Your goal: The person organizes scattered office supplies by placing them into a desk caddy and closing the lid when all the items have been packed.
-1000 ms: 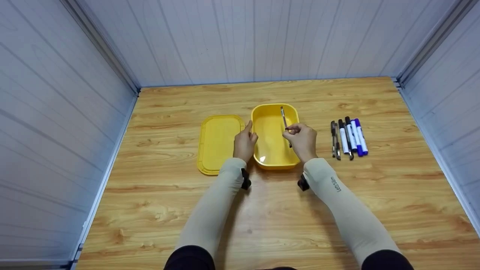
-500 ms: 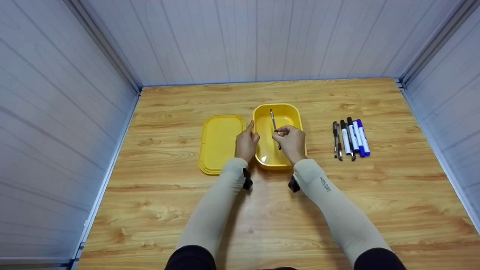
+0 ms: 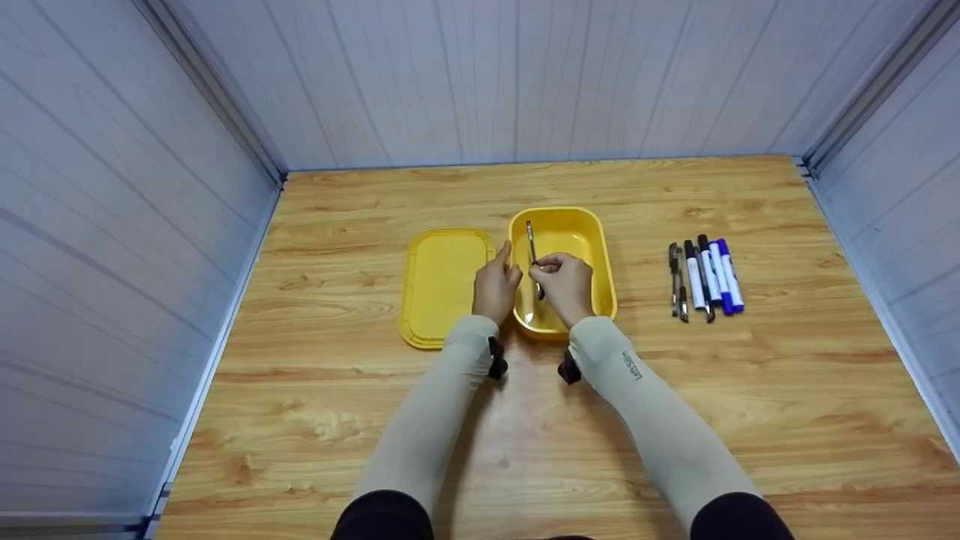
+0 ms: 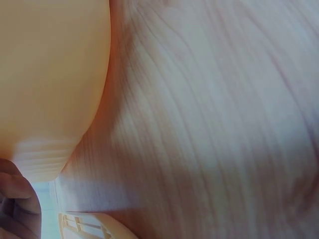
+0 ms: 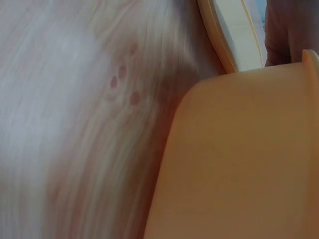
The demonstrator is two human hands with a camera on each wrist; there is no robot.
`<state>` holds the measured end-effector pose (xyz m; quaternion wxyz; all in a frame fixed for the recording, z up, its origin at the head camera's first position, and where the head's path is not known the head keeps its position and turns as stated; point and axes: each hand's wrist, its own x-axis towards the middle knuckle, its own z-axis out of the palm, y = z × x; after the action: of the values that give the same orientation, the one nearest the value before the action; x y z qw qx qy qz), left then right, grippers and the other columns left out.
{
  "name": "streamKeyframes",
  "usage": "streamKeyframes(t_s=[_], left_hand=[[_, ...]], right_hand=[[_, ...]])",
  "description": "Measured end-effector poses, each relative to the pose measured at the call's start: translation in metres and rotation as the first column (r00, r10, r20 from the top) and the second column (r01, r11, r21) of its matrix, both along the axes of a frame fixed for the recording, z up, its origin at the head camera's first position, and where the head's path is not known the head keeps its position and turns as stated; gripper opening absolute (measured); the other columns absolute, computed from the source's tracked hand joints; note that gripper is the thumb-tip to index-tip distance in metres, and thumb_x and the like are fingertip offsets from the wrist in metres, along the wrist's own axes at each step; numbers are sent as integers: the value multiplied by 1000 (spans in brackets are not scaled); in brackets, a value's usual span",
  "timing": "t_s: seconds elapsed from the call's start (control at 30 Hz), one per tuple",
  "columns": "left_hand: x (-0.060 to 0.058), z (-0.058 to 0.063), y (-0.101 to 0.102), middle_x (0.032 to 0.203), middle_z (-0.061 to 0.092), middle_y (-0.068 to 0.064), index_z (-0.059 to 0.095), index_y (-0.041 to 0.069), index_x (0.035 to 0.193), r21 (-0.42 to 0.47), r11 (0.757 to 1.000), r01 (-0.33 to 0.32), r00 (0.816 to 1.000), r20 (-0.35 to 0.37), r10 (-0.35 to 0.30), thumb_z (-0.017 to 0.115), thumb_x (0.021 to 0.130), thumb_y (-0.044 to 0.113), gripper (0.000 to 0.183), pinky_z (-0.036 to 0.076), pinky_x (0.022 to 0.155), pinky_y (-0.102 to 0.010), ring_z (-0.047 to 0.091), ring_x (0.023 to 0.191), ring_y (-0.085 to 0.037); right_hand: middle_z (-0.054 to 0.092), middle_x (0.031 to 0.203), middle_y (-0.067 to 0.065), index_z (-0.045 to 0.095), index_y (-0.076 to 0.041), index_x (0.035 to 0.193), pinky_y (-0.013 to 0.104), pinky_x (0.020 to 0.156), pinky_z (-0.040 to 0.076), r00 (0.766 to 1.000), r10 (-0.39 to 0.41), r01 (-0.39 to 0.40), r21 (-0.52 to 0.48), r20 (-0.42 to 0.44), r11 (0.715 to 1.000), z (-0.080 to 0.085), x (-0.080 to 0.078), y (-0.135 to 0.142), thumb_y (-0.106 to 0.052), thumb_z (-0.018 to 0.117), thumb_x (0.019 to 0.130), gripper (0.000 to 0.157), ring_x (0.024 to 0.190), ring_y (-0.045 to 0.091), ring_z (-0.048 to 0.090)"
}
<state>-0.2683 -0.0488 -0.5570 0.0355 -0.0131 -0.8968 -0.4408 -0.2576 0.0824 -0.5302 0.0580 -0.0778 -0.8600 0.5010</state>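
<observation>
Between thumb and fingers my right hand (image 3: 564,283) pinches a slim pen (image 3: 531,238) with a dark end, held lengthwise over the left part of a yellow box (image 3: 609,262). Beside the box's left wall is my left hand (image 3: 495,289), its index finger extended and its thumb at the rim. The left wrist view catches part of the left hand (image 4: 20,199) by the box wall (image 4: 50,74). In the right wrist view the box's outer wall (image 5: 239,149) hides the right hand and the pen.
A flat yellow lid (image 3: 442,289) lies left of the box. To the right, several pens (image 3: 674,281) and white markers (image 3: 694,277) with black or blue caps lie side by side on the wooden table (image 3: 300,420). Pale panels (image 3: 450,82) enclose the back and sides.
My right hand has moved left across the box with the pen, from its right side to its left. The left hand stays beside the box wall.
</observation>
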Motion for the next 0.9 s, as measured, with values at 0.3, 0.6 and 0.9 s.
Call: streamKeyframes(t_s=[0.3,0.6,0.9], left_hand=[[-1,-1,-1,60,40,5,41,10,150,3,1000,3,1000,-7,-3,51,96,12,55,32,54,-24,36,53,-10],[-1,0,-1,59,40,5,39,11,151,7,1000,7,1000,-4,-7,50,98,13,54,31,52,-24,35,52,-10],[0,-1,0,59,39,5,41,9,151,3,1000,12,1000,-17,-12,50,98,12,54,30,54,-24,33,52,-10]], right_hand=[[74,89,11,77,-3,95,28,71,54,997,42,-42,-13,58,999,-7,1,-5,-17,70,84,19,81,20,69],[74,92,13,77,0,96,31,74,56,992,65,-65,-8,106,998,-13,0,-11,-17,69,87,21,84,23,70],[75,93,13,77,0,97,30,72,55,975,125,-128,1,181,992,-18,0,-10,-15,67,88,20,83,22,70]])
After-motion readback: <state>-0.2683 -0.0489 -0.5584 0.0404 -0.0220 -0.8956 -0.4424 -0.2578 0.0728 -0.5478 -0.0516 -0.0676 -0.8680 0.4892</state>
